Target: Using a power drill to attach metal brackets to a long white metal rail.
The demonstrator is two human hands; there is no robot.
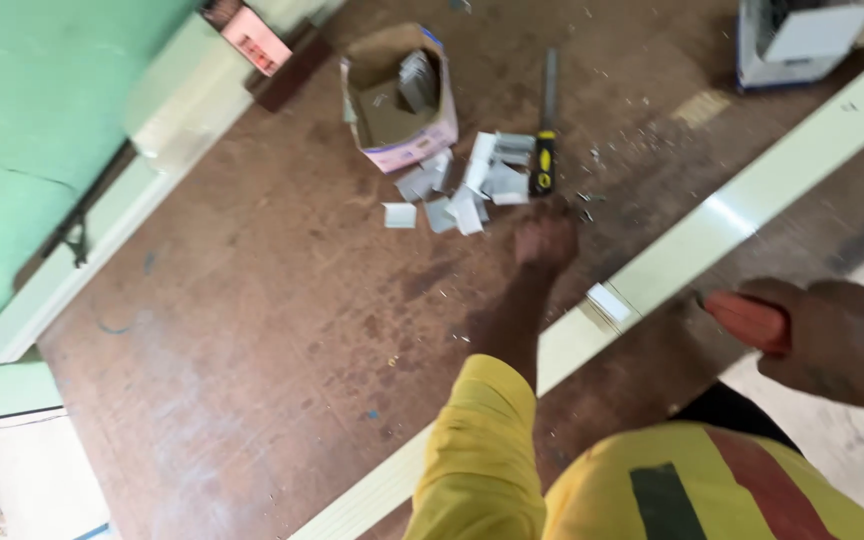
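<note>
Orange plastic or rubber, a tool handle, sits clamped in the curled fingers of the right hand at four o'clock. Only one end of the handle shows; its long axis runs roughly ten to four, the free end pointing toward ten o'clock at the strip. The working end is hidden.

The left hand reaches out at the centre, toward twelve o'clock, and is blurred; I cannot tell whether its fingers are apart or together. It hovers just short of a heap of small grey-white metal pieces, too jumbled to count, a dozen or so. One file with a yellow and black handle lies just beside the heap at one o'clock, long axis twelve to six, blade pointing to twelve.

One pale cream strip crosses the brown bench from seven to two o'clock, passing between the two hands, with a small white tag on it near the right hand.

At twelve o'clock stands one open cardboard box, pinkish outside with a blue edge, tipped and holding more grey pieces. At eleven lies one small pink and white label on a dark block. At two stands one white and blue box.
</note>
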